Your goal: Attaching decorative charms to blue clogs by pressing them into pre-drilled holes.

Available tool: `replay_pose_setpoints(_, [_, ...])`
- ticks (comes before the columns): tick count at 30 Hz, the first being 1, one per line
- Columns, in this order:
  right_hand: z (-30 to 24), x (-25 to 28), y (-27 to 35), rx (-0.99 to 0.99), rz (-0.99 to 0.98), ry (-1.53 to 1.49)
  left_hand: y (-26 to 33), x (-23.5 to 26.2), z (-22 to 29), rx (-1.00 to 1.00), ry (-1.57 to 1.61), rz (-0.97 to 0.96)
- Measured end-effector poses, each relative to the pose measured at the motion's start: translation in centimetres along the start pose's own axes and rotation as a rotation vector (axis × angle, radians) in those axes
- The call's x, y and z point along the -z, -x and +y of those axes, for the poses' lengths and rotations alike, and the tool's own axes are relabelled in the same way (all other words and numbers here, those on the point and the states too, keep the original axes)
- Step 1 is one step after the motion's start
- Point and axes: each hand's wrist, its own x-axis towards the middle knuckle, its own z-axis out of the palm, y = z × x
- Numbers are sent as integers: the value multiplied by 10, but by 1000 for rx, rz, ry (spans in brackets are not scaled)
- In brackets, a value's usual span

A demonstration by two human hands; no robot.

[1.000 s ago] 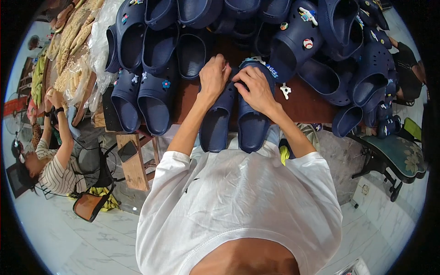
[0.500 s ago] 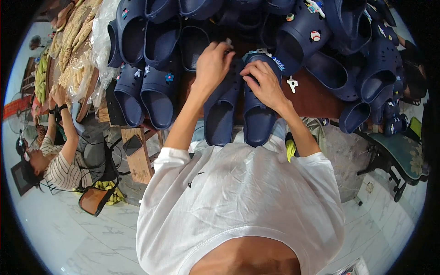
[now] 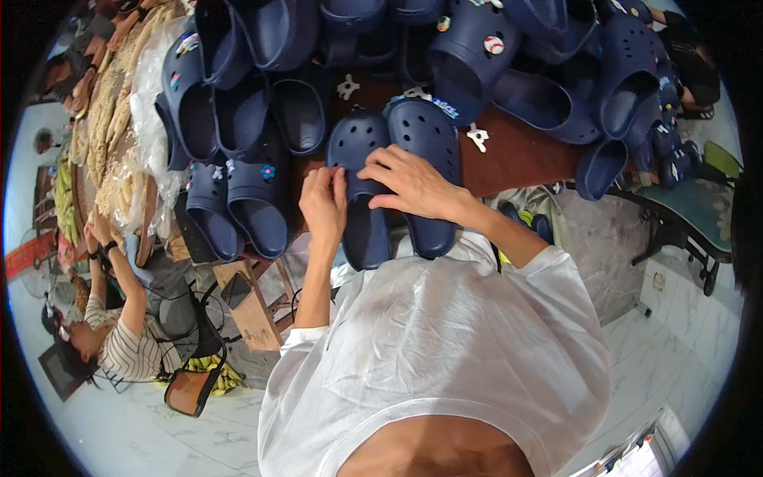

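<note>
Two navy clogs with holes across their toes lie side by side before me, heels toward my body. My left hand (image 3: pixel 324 203) is at the outer edge of the left clog (image 3: pixel 367 238), its thumb and fingers pinched together; anything between them is too small to make out. Fingers apart, my right hand (image 3: pixel 409 184) lies across the left clog's upper and over the right clog (image 3: pixel 429 131). White star-like plastic pieces lie on the brown tabletop: one piece (image 3: pixel 347 87) beyond the left clog, another piece (image 3: pixel 477 137) right of the pair. Blue-and-white lettered charms (image 3: pixel 445 108) show by the right clog's toe.
Many navy clogs crowd the far side, among them a clog with a baseball charm (image 3: pixel 493 45). A pair with flower charms (image 3: pixel 258 203) stands at left. Farther left, a person in a striped shirt (image 3: pixel 135 342) works at another table. A green-seated chair (image 3: pixel 691 211) stands right.
Both hands have come nearer my body, the left one down from beyond the toes. A white plastic piece now shows beyond the left clog. The view has shifted.
</note>
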Motion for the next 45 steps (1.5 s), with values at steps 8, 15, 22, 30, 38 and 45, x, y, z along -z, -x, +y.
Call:
replay_pose_setpoints(8, [-2, 0, 4, -7, 19, -24, -10, -14, -20, -24, 97, -11])
replay_pose_setpoints(15, [-4, 4, 5, -29, -2, 8, -12, -17, -26, -55, 160, 135])
replay_pose_setpoints(22, [16, 35, 42, -437, 737, -123, -85, -26, 25, -255, 141, 85])
replay_pose_setpoints(30, [107, 20, 123, -599, 586, 272, -96, -43, 50, -295, 26, -58])
replay_pose_setpoints(38, [89, 10, 94, -774, 517, -93, 16, 13, 61, -288, 183, 59])
replay_pose_setpoints(45, [16, 16, 105, -767, 529, -202, 81, 9, 39, -184, 269, -60])
